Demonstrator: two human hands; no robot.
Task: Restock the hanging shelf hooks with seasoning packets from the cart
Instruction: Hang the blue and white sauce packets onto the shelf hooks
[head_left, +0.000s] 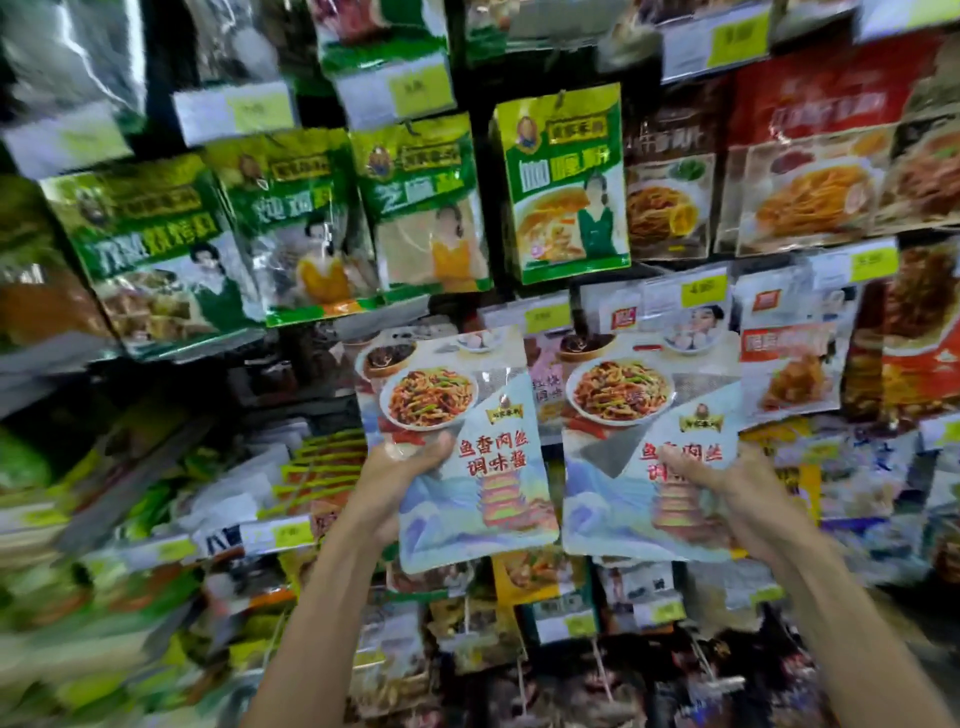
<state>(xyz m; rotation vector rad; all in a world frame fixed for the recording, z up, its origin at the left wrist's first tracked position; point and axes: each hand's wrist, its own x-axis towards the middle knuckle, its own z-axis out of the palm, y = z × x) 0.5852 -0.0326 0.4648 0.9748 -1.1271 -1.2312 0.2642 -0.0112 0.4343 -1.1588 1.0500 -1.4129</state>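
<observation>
Left hand (400, 467): curled round the lower left edge of the left packet (493, 493), thumb laid across the front; grip set low on the pouch.
Right hand (727, 475): curled round the lower right side of the right packet (613, 499), thumb over the printed front; likewise low.
Packets: two alike, upright, side by side, inner edges near or just touching, raised in front of the lower row of the rack.
Hang holes: at the top edges, blurred; cannot tell whether on a hook yet.
Hook: hidden behind the packets; aim therefore blind.
Risk, missed hook: probable if a limp top flops away from the tip; cause, a grip far from the hole.
Risk, drop: no free hand to steady the hook or part the stock already hanging; cause, two packets carried at once.
Price tag (545, 314): just behind the packet tops; liable to be knocked or bent by a top pushed in under it.
Risk, wrong slot: stock behind mostly covered, match not verifiable.
Green packets (569, 182): row above, hanging close over; liable to swing if brushed from below.
Red packets (810, 176): upper right, well apart; no concern.
Cart: not in view.
</observation>
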